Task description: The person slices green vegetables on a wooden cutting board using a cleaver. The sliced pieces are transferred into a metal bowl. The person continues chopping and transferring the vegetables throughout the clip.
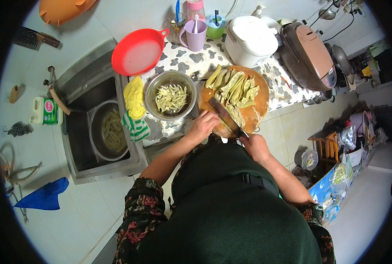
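My right hand [256, 147] grips the handle of a cleaver [225, 113], whose broad blade lies slantwise over a round wooden cutting board [262, 99]. Left of the blade, the fingertips of my left hand [203, 126] press a flat green bean [225, 123] against the board; the fingers partly cover it. Shredded bean strips [237, 115] lie just right of the blade. Whole flat beans [234, 84] are piled across the board's far half. To the left stands a stainless steel bowl [147, 95] holding cut bean strips [171, 98].
A yellow cloth [134, 97] and a green-striped cloth [135, 128] hang by the sink [137, 165], which holds a metal basin [93, 132] of beans in water. Behind are a red basin [117, 54], a purple mug [196, 39], a white appliance [251, 39] and a brown rice cooker [309, 56].
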A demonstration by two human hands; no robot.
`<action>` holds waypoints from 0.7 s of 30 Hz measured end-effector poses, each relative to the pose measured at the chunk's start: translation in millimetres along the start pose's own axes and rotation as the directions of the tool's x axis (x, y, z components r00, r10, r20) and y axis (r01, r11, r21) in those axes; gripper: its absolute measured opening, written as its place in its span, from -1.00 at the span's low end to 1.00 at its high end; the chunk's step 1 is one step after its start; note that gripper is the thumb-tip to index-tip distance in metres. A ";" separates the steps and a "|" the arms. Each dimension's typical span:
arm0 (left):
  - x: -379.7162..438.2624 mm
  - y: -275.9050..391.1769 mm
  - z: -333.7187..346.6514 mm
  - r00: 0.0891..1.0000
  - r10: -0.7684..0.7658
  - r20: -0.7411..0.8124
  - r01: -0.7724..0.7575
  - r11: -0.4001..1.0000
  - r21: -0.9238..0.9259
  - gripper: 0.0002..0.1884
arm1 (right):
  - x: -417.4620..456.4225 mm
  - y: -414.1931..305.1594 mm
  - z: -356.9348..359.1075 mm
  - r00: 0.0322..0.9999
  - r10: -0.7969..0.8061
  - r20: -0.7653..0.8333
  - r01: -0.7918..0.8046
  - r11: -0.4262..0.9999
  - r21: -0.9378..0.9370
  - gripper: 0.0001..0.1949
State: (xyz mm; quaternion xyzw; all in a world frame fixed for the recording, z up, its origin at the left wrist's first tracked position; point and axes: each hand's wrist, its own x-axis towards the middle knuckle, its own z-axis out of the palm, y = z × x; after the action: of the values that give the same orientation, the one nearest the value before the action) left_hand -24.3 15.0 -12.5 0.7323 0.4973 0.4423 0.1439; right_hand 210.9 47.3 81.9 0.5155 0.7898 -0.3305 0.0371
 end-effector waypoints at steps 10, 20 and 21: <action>-5.3 -2.8 4.2 0.999 -0.010 -0.040 0.008 0.998 -0.056 -0.89 | 3.9 -2.9 6.6 1.000 0.027 0.000 -0.026 0.998 -0.057 -0.74; -5.9 -3.3 -4.3 1.000 -0.020 0.010 0.020 0.997 -0.076 -0.85 | 2.4 -3.4 4.4 1.000 -0.017 0.009 0.017 0.999 -0.047 -0.72; -5.5 -3.6 -4.2 1.000 -0.022 -0.009 0.022 0.996 -0.082 -0.85 | 5.1 -3.2 4.1 1.000 -0.005 0.008 0.005 0.998 -0.065 -0.73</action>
State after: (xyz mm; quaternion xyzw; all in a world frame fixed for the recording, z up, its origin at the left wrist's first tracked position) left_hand -30.4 11.0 -15.2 0.7182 0.4875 0.4642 0.1762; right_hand 204.7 48.2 78.2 0.5108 0.8011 -0.3068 0.0559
